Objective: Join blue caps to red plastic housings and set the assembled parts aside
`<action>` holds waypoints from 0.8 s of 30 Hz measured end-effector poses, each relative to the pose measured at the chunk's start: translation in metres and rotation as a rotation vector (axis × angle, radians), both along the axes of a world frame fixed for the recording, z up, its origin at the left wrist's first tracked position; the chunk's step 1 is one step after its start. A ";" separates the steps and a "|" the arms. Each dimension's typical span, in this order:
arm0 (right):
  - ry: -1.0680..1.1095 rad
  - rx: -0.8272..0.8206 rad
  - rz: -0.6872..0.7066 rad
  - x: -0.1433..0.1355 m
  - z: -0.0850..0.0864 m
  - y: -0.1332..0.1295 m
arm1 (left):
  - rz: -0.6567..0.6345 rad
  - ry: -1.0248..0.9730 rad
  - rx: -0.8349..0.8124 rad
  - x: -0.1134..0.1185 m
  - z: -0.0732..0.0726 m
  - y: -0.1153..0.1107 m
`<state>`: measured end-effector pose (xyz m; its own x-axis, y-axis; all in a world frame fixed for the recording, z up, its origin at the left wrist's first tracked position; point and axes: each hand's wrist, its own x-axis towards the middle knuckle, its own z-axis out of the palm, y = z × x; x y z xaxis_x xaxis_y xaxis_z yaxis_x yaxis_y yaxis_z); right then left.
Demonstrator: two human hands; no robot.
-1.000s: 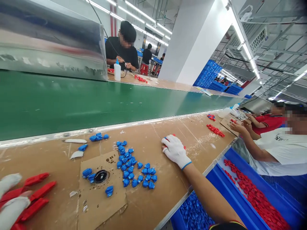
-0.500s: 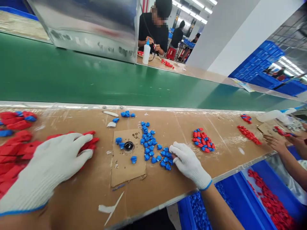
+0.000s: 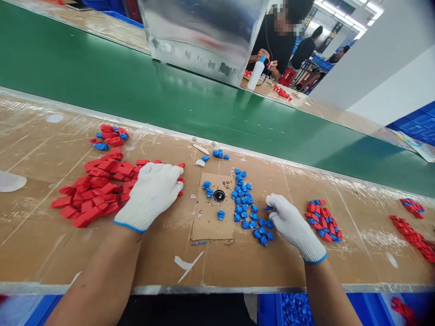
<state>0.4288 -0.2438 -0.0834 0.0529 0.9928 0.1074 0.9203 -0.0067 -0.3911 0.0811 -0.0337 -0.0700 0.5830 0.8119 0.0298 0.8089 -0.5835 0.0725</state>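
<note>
My left hand (image 3: pixel 149 194), in a white glove, lies over the right end of a heap of red pieces (image 3: pixel 98 194), its fingers curled down on some of them; what is under the palm is hidden. My right hand (image 3: pixel 294 222), gloved too, pinches a small blue piece (image 3: pixel 269 208) just right of a loose group of blue pieces (image 3: pixel 242 194). Between the hands lies a cardboard sheet (image 3: pixel 214 226) with a small round dish of dark liquid (image 3: pixel 219 196) and a few blue pieces on it.
A cluster of joined red and blue pieces (image 3: pixel 324 220) lies to the right. Beyond the bench runs a green belt (image 3: pixel 190 108) with a metal box (image 3: pixel 204 40) over it. A person (image 3: pixel 275 40) works across it, near a white bottle (image 3: pixel 256 74). Blue bins (image 3: pixel 272 310) stand below the bench edge.
The view has swung left, showing more of the red heap. My right hand has lifted slightly off the blue group and now has a blue piece between its fingertips. My left hand remains on the red pieces.
</note>
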 end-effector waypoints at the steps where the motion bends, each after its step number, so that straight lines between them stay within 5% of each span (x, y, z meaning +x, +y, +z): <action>1: 0.040 0.110 -0.011 -0.002 0.005 0.003 | 0.007 -0.014 0.015 0.001 0.001 -0.001; 5: 0.176 0.398 0.129 -0.027 0.037 0.041 | 0.145 -0.216 0.003 0.006 0.007 -0.004; 9: 0.273 0.363 0.438 -0.064 0.061 0.096 | 0.197 -0.842 -0.070 0.008 0.005 -0.009; 17: 0.230 0.090 0.622 -0.085 0.059 0.120 | 0.233 -1.849 -0.807 0.029 -0.003 -0.008; 24: 0.084 -0.031 0.660 -0.093 0.061 0.129 | 0.181 -2.040 -1.106 0.027 0.005 -0.008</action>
<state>0.3357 -0.1148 -0.0229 -0.5604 0.8222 0.1001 0.7013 0.5353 -0.4707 0.1080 -0.0417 -0.0646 0.3251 0.9438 -0.0589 -0.6747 0.2751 0.6849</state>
